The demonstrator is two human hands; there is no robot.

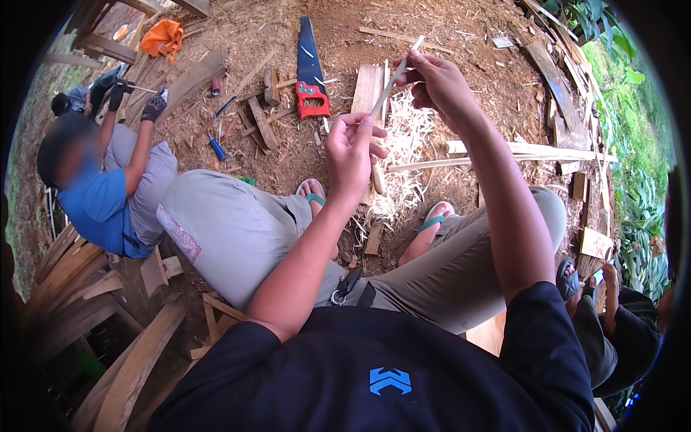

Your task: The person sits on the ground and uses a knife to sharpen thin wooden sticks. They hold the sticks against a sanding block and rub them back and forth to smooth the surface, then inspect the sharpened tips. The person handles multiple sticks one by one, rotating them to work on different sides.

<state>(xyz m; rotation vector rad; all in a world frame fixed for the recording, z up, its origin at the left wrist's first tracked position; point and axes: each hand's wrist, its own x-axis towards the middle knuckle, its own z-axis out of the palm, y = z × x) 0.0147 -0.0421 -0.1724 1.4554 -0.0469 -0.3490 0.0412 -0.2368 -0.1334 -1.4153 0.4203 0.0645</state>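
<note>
Loosely curled, L hand [348, 153] pinching thin pale strip [387, 93] at lower end, R hand [440, 85] pinching nr top, fingers part-open

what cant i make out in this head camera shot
All in the head view:
Thin pale strip, lower tip: hidden by the left hand.
Blue-shirted person, face: blurred.
Black-clad person: partly cut off by picture's right edge.
Pale tan panel: mostly covered by grey trousers and black shirt.
</note>
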